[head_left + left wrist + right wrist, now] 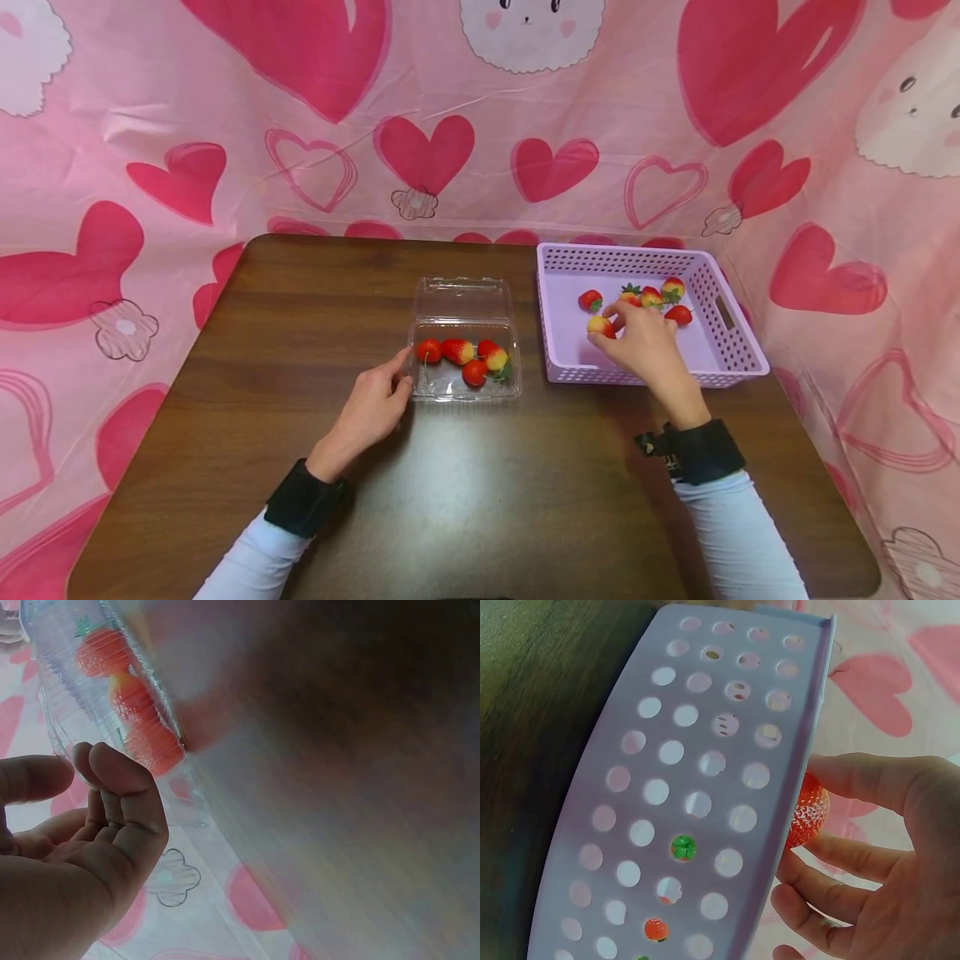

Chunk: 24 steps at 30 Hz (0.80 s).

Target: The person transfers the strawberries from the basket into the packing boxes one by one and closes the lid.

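Observation:
My right hand (641,337) is over the near part of the lilac basket (551,333) and pinches a red and yellow strawberry (601,326) between thumb and fingers. That strawberry (810,814) shows partly behind the basket's rim in the right wrist view. Beyond the hand, several strawberries (672,288) with green leaves lie in the basket. Bent fingers of my left hand (375,396) hold the left edge of a clear plastic clamshell box (465,392). Its lid (463,300) stands raised at the back. Several strawberries (457,352) lie inside the box.
Both containers stand on a dark brown wooden table (480,500), the basket to the right of the box. Behind and beside the table hangs a pink cloth (495,167) printed with hearts. Perforated walls (682,787) surround the basket.

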{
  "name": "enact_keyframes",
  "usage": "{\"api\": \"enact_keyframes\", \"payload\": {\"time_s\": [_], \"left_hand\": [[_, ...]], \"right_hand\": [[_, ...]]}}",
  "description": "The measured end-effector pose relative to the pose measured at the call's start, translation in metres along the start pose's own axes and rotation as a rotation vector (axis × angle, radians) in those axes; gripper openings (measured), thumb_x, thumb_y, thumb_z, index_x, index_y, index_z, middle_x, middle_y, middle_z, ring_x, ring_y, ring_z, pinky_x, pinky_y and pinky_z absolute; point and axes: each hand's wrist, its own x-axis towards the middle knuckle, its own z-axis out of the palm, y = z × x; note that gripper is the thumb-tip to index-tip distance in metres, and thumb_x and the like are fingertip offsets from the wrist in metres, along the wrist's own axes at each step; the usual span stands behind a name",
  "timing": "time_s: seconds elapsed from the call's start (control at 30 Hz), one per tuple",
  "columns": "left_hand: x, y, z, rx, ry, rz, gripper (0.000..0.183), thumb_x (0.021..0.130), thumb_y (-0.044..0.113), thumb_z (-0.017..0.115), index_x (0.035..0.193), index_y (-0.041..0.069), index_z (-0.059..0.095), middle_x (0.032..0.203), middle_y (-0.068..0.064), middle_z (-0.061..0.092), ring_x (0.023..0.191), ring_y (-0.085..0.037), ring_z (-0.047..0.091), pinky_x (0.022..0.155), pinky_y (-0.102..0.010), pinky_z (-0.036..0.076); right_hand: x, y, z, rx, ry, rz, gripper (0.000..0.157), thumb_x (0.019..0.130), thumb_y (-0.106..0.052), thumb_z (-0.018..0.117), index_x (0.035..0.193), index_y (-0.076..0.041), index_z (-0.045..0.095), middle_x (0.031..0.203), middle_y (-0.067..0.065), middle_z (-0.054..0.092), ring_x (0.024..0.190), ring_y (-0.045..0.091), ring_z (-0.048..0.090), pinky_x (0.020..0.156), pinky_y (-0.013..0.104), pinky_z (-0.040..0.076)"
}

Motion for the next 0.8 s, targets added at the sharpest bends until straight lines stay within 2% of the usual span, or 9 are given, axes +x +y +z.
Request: {"api": "enact_keyframes", "payload": {"time_s": [0.27, 0.5, 0.57, 0.8], "left_hand": [[0.000, 0.000, 0.000, -0.011, -0.002, -0.009, 0.055, 0.105, 0.009, 0.056, 0.158, -0.002, 0.044, 0.076, -0.007, 0.055, 0.050, -0.019, 0.053, 0.049, -0.033, 0.045], [0.002, 0.000, 0.001, 0.046, 0.051, 0.047, 0.053, 0.102, 0.007, 0.057, 0.153, -0.006, 0.049, 0.074, -0.004, 0.055, 0.055, -0.016, 0.050, 0.054, -0.034, 0.041], [0.002, 0.001, 0.001, 0.042, 0.052, 0.044, 0.053, 0.103, 0.007, 0.058, 0.153, -0.006, 0.049, 0.073, -0.004, 0.055, 0.054, -0.017, 0.050, 0.053, -0.034, 0.042], [0.002, 0.000, 0.000, 0.039, 0.044, 0.046, 0.053, 0.103, 0.007, 0.057, 0.154, -0.007, 0.048, 0.072, -0.004, 0.054, 0.052, -0.016, 0.050, 0.054, -0.034, 0.042]], "right_hand": [[-0.001, -0.007, 0.002, 0.014, -0.013, 0.006, 0.048, 0.091, -0.034, 0.078, 0.124, -0.001, 0.066, 0.108, 0.025, 0.068, 0.111, 0.046, 0.051, 0.097, 0.068, 0.029], [-0.001, -0.011, 0.005, -0.003, -0.012, -0.014, 0.045, 0.091, -0.033, 0.078, 0.122, -0.002, 0.067, 0.105, 0.024, 0.068, 0.111, 0.046, 0.051, 0.099, 0.072, 0.027], [-0.001, -0.013, 0.006, -0.001, -0.012, -0.012, 0.045, 0.091, -0.033, 0.078, 0.122, -0.002, 0.067, 0.104, 0.024, 0.068, 0.111, 0.046, 0.050, 0.100, 0.073, 0.026], [-0.001, -0.017, 0.008, -0.012, -0.006, -0.035, 0.049, 0.090, -0.033, 0.079, 0.124, 0.000, 0.068, 0.103, 0.024, 0.069, 0.109, 0.045, 0.051, 0.097, 0.068, 0.030]]}}
